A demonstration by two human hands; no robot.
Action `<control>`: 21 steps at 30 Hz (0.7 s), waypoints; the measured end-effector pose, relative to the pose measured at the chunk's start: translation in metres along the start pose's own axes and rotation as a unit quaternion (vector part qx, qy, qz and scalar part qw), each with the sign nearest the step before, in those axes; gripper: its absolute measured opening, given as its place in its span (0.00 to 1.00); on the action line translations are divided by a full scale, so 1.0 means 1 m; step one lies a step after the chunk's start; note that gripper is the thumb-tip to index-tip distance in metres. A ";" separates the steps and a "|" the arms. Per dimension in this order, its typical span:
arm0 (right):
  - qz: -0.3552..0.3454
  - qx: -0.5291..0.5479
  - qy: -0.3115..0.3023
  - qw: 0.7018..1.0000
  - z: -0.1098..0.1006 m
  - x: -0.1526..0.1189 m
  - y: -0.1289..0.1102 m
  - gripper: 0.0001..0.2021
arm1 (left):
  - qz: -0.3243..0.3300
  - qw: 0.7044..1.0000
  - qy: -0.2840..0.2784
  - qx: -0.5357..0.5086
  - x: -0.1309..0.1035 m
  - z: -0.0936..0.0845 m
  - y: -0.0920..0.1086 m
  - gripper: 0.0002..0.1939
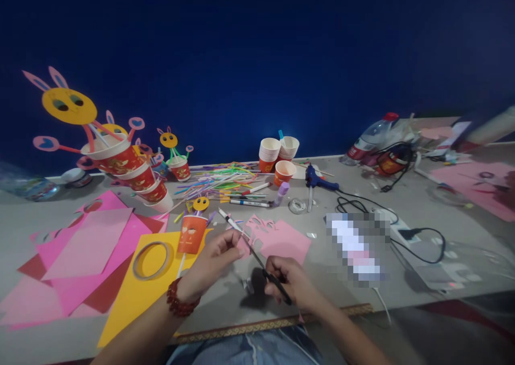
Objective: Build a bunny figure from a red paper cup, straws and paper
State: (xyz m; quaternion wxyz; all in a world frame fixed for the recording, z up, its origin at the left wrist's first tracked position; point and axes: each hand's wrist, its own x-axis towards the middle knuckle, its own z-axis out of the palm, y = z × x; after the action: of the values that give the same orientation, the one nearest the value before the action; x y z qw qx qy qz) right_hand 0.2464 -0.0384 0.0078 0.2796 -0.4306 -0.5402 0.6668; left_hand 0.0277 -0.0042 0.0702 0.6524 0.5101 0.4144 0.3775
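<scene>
My right hand [287,282] grips black-handled scissors [274,285], whose blades point up and left toward my other hand. My left hand [225,255], with a red beaded bracelet at the wrist, pinches a small pink paper piece [243,246] beside the blade tips. Just behind lies a pink sheet [284,240] with cut-out shapes at its left part. A white marker [230,221] lies just beyond my left fingers. An orange cup [192,235] with a yellow smiley face rests left of my left hand, over a yellow sheet [139,279].
Pink sheets [88,241] and stacked red cups with bunny faces [69,106] are at left. Colored pipe cleaners [225,180], paper cups [269,153] and a blue glue gun [317,180] stand or lie behind. At right are a blurred-out phone [356,249], cables and a bottle [368,139].
</scene>
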 end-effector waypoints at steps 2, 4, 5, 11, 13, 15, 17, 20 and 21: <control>0.000 0.002 0.000 1.000 0.000 0.000 0.000 0.27 | 0.001 1.000 0.001 -0.003 0.000 0.000 -0.001 0.11; -0.003 0.005 0.001 1.000 0.001 0.000 -0.001 0.27 | 0.008 1.000 0.005 -0.007 0.000 0.000 -0.003 0.11; -0.004 0.007 0.002 1.000 0.002 0.000 -0.001 0.28 | 0.012 1.000 0.007 -0.011 -0.001 0.000 -0.005 0.10; -0.001 0.020 0.012 1.000 0.006 0.000 -0.001 0.28 | 0.030 0.996 0.060 -0.065 -0.002 0.006 -0.016 0.11; 0.005 0.024 0.015 1.000 0.007 0.000 -0.002 0.27 | 0.047 0.994 0.074 -0.060 -0.003 0.008 -0.014 0.12; 0.011 0.028 0.015 0.999 0.007 0.000 -0.002 0.27 | 0.057 0.995 0.071 -0.044 -0.004 0.009 -0.010 0.13; 0.016 0.028 0.013 0.999 0.008 0.000 -0.003 0.26 | 0.053 0.997 0.055 -0.030 -0.005 0.008 -0.005 0.13; 0.014 0.021 0.013 1.000 0.007 -0.001 -0.004 0.26 | 0.044 0.998 0.040 -0.012 -0.006 0.007 -0.002 0.12; 0.012 0.017 0.013 1.000 0.006 0.000 -0.005 0.26 | 0.042 0.998 0.038 -0.007 -0.006 0.006 -0.002 0.12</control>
State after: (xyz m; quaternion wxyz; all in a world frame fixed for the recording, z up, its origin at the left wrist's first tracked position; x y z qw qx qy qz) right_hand 0.2406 -0.0407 0.0126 0.2858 -0.4405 -0.5200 0.6738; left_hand 0.0314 -0.0123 0.0696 0.6232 0.5076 0.4149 0.4263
